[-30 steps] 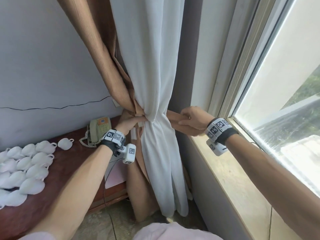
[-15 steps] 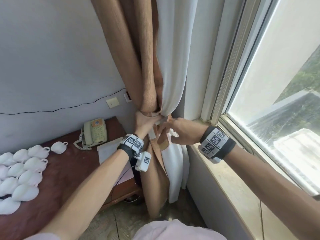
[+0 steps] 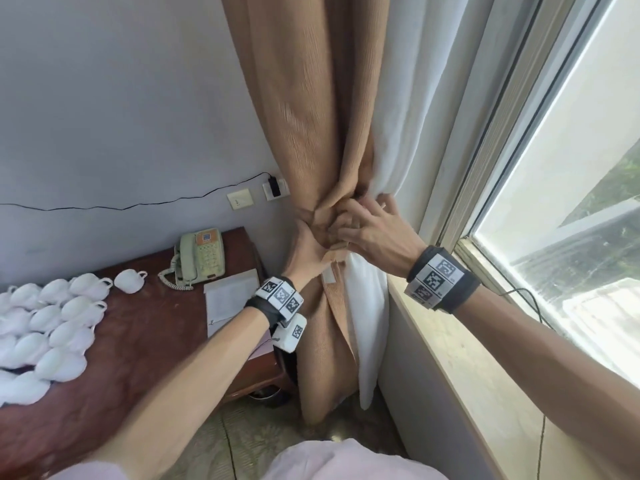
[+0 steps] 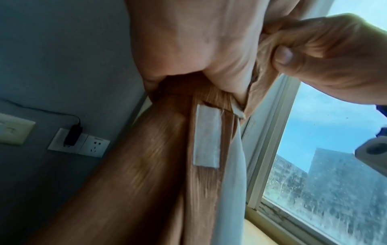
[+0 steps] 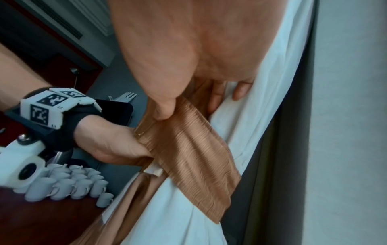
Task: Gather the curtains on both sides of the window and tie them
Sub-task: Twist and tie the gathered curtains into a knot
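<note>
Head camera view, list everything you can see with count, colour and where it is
Brown curtain: one, tan, gathered beside the window.
Sheer curtain: one, white, bunched against the tan one.
Tie-back band: one, tan, wrapped round both curtains.
Cups: many, white, on the desk's left.
Telephone: one, pale green, desk's back.
Desk: one, dark red-brown, left.
Paper sheet: one, white, on desk.
Wall socket: one, white, black plug in it.
Left hand: grips the band.
Right hand: pinches the band.
</note>
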Action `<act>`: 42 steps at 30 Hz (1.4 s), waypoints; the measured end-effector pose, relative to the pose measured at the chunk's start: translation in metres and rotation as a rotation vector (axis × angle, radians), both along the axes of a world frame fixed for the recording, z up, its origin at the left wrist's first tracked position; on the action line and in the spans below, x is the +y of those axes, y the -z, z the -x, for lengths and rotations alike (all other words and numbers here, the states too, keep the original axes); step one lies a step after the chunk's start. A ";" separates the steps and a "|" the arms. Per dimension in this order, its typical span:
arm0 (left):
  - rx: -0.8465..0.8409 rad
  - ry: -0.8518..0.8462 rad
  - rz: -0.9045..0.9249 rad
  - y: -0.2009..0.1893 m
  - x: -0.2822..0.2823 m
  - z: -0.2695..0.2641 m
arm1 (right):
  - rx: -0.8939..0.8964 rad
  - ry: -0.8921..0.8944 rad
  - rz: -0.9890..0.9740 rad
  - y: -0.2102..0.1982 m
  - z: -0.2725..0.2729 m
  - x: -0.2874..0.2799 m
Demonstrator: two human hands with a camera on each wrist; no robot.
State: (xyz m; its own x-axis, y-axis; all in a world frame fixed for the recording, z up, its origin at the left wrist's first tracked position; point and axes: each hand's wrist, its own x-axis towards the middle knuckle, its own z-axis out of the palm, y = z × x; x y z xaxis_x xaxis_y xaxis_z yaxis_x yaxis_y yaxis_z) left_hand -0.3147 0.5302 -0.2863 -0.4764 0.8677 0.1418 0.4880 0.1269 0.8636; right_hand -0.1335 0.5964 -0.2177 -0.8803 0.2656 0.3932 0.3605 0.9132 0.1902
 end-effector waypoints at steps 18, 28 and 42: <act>0.721 0.259 -0.276 -0.018 -0.034 0.044 | 0.080 -0.153 0.509 0.015 0.000 0.013; 0.398 0.185 -0.189 -0.024 -0.025 0.036 | 0.049 -0.044 0.463 0.016 -0.001 -0.011; 0.574 0.205 -0.071 -0.045 -0.032 0.003 | 0.085 0.201 0.637 0.009 -0.002 -0.011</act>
State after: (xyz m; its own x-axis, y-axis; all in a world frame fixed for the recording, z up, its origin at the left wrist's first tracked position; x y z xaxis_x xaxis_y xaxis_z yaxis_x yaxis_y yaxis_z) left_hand -0.3181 0.4987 -0.2411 -0.1316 0.9126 0.3871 0.8860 -0.0669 0.4588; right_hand -0.1316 0.5849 -0.2270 -0.7621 0.6243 0.1715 0.5252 0.7510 -0.4003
